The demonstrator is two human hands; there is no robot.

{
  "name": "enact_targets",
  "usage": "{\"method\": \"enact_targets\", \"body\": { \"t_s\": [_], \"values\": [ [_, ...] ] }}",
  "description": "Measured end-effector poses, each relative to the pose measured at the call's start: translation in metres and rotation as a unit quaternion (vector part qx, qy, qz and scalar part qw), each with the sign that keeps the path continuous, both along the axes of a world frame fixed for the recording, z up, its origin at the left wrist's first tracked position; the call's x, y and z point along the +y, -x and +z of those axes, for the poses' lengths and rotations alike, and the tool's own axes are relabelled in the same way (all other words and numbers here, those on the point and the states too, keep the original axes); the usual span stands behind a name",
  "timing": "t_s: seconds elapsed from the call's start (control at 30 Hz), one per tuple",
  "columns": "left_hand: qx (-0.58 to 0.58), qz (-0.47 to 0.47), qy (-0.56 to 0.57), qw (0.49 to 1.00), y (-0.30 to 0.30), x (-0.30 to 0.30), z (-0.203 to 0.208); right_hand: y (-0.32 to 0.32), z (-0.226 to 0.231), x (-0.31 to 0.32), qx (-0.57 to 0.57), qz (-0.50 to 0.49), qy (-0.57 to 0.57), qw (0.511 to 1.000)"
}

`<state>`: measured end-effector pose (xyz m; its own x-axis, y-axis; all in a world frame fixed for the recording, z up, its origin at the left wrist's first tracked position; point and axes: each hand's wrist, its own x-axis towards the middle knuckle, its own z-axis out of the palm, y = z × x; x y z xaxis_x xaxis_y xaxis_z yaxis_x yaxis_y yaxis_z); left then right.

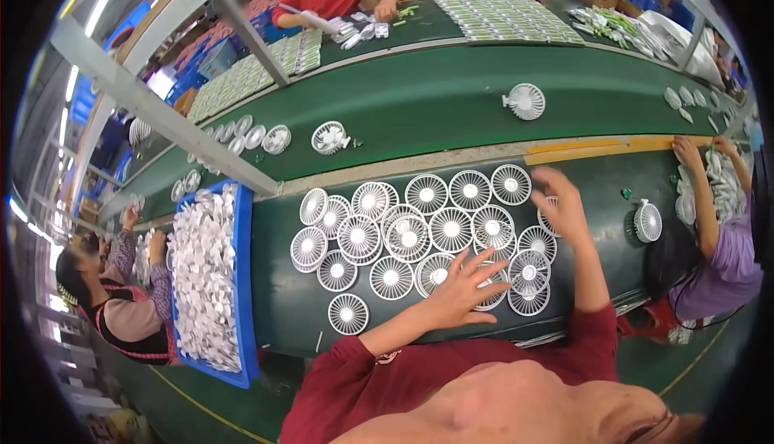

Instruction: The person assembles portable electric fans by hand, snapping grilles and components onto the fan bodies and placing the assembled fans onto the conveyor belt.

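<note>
Many round white fan grilles (391, 277) with radiating ribs lie on the dark green table before me, some overlapping or stacked. My left hand (463, 291) is open, its fingers spread over the grilles at the near middle of the group. It partly hides the ones beneath. At the right edge of the group, my right hand (564, 208) is raised beside a partly hidden grille (548, 216), fingers apart and a little bent, with nothing visible in them. Close to its fingers lies another grille (511, 184) at the back right of the group.
A blue bin (246, 283) of small white parts stands left. Beyond the table, a green conveyor belt (419, 89) carries fan heads (528, 103). A metal post (173, 133) rises at the left. Co-workers sit left, right and across; one fan head (647, 222) lies near the right-hand person.
</note>
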<state>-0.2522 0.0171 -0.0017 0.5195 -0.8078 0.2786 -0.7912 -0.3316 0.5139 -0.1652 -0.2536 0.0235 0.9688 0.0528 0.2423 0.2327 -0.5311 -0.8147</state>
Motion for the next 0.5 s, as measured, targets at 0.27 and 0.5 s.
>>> {"method": "enact_targets", "body": {
  "t_s": [0.27, 0.5],
  "values": [
    [-0.046, 0.018, -0.034, 0.998, -0.005, -0.013, -0.012, 0.151, -0.015, 0.022, -0.013, 0.067, 0.223, 0.972],
    [-0.076, 0.092, -0.002, 0.993, -0.005, -0.012, -0.017, 0.149, -0.019, 0.035, -0.035, 0.077, 0.257, 0.963]
  ]
}}
